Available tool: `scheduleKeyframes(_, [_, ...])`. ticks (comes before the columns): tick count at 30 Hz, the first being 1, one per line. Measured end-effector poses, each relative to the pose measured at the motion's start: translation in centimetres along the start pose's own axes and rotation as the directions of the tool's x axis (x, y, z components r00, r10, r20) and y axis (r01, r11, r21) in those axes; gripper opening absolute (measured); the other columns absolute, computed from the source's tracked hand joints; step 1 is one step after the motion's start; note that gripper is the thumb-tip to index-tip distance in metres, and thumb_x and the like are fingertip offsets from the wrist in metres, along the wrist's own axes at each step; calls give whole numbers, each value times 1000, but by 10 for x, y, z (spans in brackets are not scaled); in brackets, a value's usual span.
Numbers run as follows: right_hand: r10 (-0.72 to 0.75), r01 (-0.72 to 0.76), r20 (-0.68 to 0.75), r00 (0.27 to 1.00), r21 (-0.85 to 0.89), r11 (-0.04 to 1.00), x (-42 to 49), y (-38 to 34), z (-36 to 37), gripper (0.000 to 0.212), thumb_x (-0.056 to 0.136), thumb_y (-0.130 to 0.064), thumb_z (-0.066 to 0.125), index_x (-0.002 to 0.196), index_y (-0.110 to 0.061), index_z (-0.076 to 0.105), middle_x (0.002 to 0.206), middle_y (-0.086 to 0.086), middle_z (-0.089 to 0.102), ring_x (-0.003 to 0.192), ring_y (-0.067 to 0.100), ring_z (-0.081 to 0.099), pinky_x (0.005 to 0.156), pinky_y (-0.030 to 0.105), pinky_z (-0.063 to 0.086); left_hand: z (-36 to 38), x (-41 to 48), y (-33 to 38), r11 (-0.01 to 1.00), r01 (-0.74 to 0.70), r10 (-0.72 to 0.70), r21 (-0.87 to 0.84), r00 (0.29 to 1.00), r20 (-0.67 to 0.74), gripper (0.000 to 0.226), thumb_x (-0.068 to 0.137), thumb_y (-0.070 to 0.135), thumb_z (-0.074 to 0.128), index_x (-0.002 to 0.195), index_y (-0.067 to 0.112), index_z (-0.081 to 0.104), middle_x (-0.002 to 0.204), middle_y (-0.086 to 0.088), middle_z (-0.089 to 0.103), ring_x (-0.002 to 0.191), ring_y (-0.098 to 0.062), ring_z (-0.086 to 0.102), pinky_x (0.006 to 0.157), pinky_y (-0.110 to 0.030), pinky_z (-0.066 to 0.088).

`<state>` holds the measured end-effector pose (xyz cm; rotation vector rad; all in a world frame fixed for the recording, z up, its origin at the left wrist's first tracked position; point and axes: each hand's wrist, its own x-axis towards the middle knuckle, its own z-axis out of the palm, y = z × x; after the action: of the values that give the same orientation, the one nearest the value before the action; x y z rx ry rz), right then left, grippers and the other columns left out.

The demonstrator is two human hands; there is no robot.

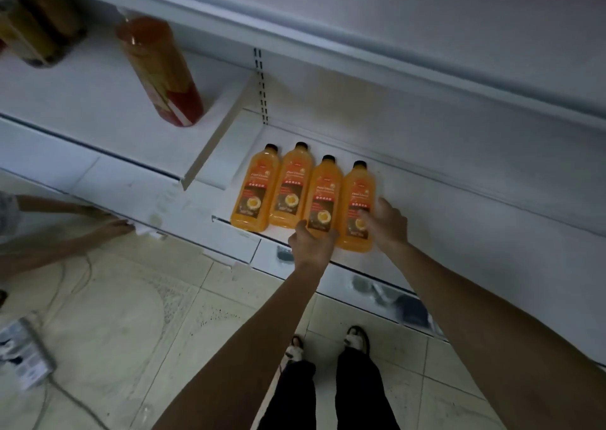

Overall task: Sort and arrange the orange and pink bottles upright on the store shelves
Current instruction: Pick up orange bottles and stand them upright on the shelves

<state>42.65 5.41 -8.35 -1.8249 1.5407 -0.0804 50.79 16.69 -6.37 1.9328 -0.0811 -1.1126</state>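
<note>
Several orange bottles with black caps stand side by side in a row at the front of the lowest white shelf (442,220). My left hand (311,244) grips the base of the third orange bottle (323,197) from the left. My right hand (387,221) holds the rightmost orange bottle (359,193), fingers curled around its lower right side. The two left bottles (254,187) stand untouched. No pink bottle shows clearly; a pink blur sits at the top right edge.
A tall red-orange bottle (160,69) stands on the higher left shelf (82,101), with dark bottles (36,29) behind it. Another person's arm (75,233) reaches in at the left. A box (24,351) and cable lie on the tiled floor. My feet (328,344) are below.
</note>
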Motion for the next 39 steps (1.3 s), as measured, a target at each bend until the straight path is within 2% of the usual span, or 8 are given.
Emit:
scheduleKeyframes(4, [6,-3,-44,999,79,997,-26,11,-29,65,90,-31,58,147,-14,30,148,12,38,136,30,33,110,40,32,-2,-13,14,965,-42,45,259,999,-7,61,87,37,60,137,13,35,137,-17,37,124,-37,42,105,-45,36])
scheduleKeyframes(6, [-15,20,-76,997,74,997,-42,24,-50,67,89,-29,60,147,-15,29,148,11,37,137,28,32,110,37,32,6,-22,24,917,-166,159,363,986,51,59,85,39,61,134,13,43,134,-15,46,122,-36,45,104,-42,38])
scheduleKeyframes(11, [107,-49,-205,973,269,962,-79,68,-125,66,88,-22,63,146,-13,33,143,12,45,131,27,41,109,38,35,53,-67,51,719,-477,320,505,873,368,39,87,22,60,125,15,54,123,-9,59,110,-26,56,86,-23,42])
scheduleKeyframes(19, [292,-128,-409,864,382,915,-174,197,-222,58,86,-20,66,139,-13,45,133,12,54,122,26,50,108,36,37,156,-173,20,259,-776,344,575,630,696,51,88,39,56,134,23,45,138,-6,46,128,-24,42,105,-33,36])
scheduleKeyframes(26, [451,-291,-445,774,383,877,-287,338,-281,54,88,-19,64,137,-6,45,132,16,54,121,28,50,98,26,36,254,-280,-44,245,-869,246,430,485,839,53,86,35,62,133,14,47,134,-12,52,122,-26,50,101,-33,42])
scheduleKeyframes(32, [552,-351,-469,690,450,821,-362,431,-312,57,87,-22,66,138,-8,45,129,18,55,117,29,52,94,30,40,329,-345,-97,167,-923,218,348,378,900,42,87,27,59,124,7,53,124,-13,59,115,-28,55,91,-30,43])
scheduleKeyframes(37, [639,-382,-455,620,536,753,-386,485,-331,56,89,-18,64,138,-4,43,129,19,54,121,30,49,99,30,37,379,-377,-114,130,-949,162,287,306,938,29,87,21,58,109,2,58,110,-15,62,106,-29,59,83,-29,45])
scheduleKeyframes(39, [655,-381,-447,610,559,736,-378,498,-337,54,89,-18,64,137,-4,45,128,19,54,120,29,49,98,29,36,396,-379,-111,103,-956,161,275,289,944,36,88,22,59,118,2,55,118,-16,60,111,-29,56,88,-31,44])
